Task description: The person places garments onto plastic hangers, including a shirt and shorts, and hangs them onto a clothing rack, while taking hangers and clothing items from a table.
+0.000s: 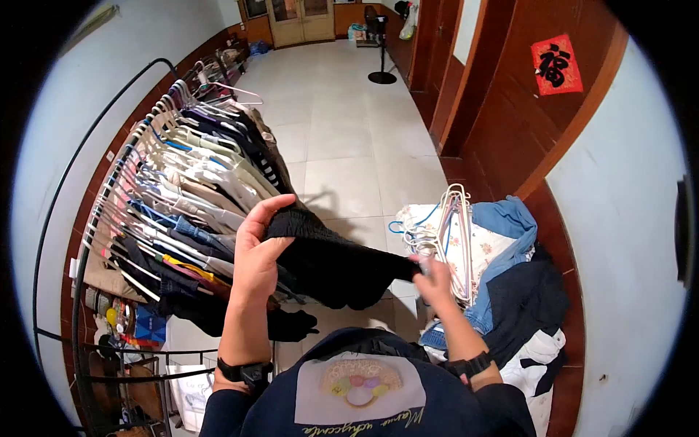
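A black garment (335,262) is stretched in the air between my two hands, with a ribbed, gathered edge at its left end. My left hand (256,251) grips that edge, thumb and fingers closed on the cloth. At the other end, my right hand (435,282) pinches the fabric; it is slightly blurred by motion. The garment's lower part sags in the middle, and its full shape cannot be made out. Just beyond my right hand lies a bunch of empty hangers (455,233) on a floral-patterned cloth (415,215).
On my left stands a black-framed rack (95,233) packed with hanging clothes (211,175). Piled at right are blue denim (513,226), black clothing (528,298) and white clothing (535,349). A fan (381,51) stands farther down the tiled floor (338,138), near brown doors (510,95).
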`<state>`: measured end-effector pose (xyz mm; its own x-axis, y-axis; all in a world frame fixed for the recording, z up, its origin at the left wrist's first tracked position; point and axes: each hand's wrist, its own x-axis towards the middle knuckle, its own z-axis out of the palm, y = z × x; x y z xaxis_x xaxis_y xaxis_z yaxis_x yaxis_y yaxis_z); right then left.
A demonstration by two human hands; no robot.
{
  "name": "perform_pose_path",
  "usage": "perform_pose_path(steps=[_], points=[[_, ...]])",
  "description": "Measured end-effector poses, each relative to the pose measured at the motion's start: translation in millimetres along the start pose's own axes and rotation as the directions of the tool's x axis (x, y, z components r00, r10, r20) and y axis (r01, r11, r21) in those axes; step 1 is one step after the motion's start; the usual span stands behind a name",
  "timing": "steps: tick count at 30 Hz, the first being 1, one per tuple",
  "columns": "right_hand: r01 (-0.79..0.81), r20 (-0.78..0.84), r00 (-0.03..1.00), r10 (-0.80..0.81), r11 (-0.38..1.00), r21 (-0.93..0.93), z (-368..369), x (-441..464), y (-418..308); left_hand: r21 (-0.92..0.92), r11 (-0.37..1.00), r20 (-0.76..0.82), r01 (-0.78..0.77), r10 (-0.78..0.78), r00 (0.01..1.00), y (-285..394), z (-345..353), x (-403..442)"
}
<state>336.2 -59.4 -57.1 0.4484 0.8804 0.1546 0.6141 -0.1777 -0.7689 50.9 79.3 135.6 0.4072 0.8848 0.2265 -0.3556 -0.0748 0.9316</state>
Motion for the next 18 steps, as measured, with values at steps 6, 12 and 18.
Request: perform_pose_path(steps=[6,12,18], points=[[0.049,-0.275,0.961,-0.014,0.991,0.121,-41.4,26.6,-10.3,0.098,0.985,-0.086,0.139,-0.131,0.988,-40.0,-48.8,-21.8],[0.080,-0.278,0.959,-0.057,0.994,0.074,-60.5,28.7,-54.4,0.213,0.960,-0.074,0.182,-0.170,0.983,-51.2,-82.5,-41.9],[0.040,-0.169,0.986,0.010,0.956,0.291,-65.7,19.3,-92.6,0.877,0.468,-0.138,0.111,0.025,0.990,-61.0,-90.2,-54.0]])
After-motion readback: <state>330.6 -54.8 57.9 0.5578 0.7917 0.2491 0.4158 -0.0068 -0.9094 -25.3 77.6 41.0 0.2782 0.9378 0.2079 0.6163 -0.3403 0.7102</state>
